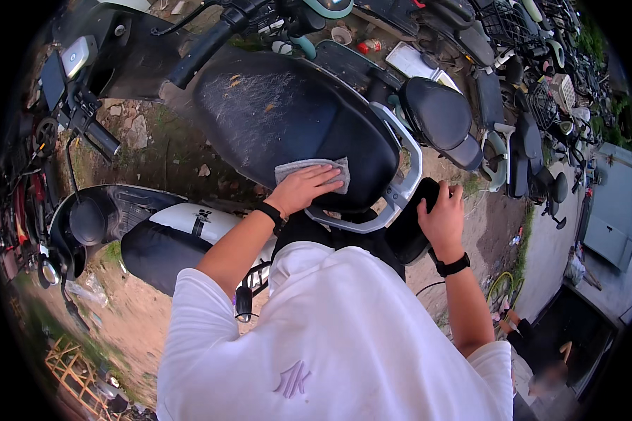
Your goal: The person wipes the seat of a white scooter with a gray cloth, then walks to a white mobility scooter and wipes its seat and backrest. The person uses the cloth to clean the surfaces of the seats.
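A black scooter seat (300,113) fills the middle of the view, its left part scuffed and dusty with small yellow bits on it. My left hand (309,184) lies spread over a folded grey cloth (342,181), pressing it against the near side of this seat. Around the seat's rear runs a silver grab rail (412,152). Behind the rail stands a black padded backrest or box (408,226), which I cannot name more exactly. On its right edge, my right hand (443,218) has thumb and fingers curled.
A white scooter with a black seat (163,255) stands close on the left. Beyond the middle seat is another scooter with a dark seat (436,113). Several parked scooters crowd the upper right. A person (537,347) is at the lower right, near a dark doorway. Rubble lies on the ground.
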`<state>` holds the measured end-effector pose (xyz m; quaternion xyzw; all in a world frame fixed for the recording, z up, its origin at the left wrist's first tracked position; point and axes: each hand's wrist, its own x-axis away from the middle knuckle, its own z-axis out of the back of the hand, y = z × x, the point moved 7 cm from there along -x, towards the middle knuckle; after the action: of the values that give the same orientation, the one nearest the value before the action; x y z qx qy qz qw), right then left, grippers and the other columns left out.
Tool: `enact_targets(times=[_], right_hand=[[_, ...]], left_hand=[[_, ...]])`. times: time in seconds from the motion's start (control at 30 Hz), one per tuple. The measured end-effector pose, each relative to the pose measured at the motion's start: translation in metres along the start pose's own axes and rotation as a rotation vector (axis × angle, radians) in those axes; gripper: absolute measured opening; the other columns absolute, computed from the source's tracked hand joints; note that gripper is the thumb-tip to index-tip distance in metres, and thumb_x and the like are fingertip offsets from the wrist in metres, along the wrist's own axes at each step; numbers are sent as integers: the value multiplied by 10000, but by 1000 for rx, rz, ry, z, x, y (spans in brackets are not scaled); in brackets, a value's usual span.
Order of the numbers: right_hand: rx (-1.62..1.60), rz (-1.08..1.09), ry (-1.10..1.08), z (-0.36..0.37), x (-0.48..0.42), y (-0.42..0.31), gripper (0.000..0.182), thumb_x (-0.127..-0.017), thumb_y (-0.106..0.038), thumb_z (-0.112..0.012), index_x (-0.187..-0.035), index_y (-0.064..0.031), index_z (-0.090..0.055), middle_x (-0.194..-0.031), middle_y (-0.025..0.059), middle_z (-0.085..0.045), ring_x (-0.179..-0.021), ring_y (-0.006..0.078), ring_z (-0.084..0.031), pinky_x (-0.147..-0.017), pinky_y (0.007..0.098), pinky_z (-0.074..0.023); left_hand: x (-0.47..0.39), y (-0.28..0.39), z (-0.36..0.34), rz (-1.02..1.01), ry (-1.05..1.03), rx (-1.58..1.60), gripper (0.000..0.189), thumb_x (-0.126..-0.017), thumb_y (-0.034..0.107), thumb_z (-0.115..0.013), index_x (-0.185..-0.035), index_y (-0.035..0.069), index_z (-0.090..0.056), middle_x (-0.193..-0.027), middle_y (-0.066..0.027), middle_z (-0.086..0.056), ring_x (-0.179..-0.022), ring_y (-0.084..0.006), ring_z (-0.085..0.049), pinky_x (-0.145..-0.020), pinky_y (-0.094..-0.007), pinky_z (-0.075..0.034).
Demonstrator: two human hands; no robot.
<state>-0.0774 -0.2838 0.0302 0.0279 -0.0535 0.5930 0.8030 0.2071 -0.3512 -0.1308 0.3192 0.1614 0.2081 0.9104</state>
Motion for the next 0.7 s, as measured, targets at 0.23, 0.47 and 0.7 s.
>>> enact_targets(times=[0.23, 0.47, 0.7], right_hand=[[32, -18, 3, 2, 0, -3, 458, -857, -196, -766, -1228, 17, -602, -1210, 255, -570, -1077, 470, -618, -922, 522, -545], [34, 1, 36, 3, 0, -5, 445, -862, -195, -758, -1220, 18, -603, -1200, 255, -572, -1068, 467, -622, -907, 524, -548], [30, -7, 21, 0, -1, -3, 410, -873, -180, -750, -1199, 14, -594, -1187, 251, -561, -1062, 468, -621, -898, 527, -550]], left_hand=[[43, -64, 46, 350, 54, -326, 763, -870, -51, -622, -1542, 303, -555, -1649, -29, -468, -1476, -305, -495, -1189, -450, -465], [124, -170, 153, 840, 890, -281, 624, -946, -33, -547, -1540, 158, -570, -1472, -211, -580, -1283, -439, -586, -1061, -503, -498], [33, -141, 133, 717, 813, -314, 603, -953, 14, -589, -1535, 170, -571, -1483, -235, -550, -1293, -449, -566, -1052, -504, -507]])
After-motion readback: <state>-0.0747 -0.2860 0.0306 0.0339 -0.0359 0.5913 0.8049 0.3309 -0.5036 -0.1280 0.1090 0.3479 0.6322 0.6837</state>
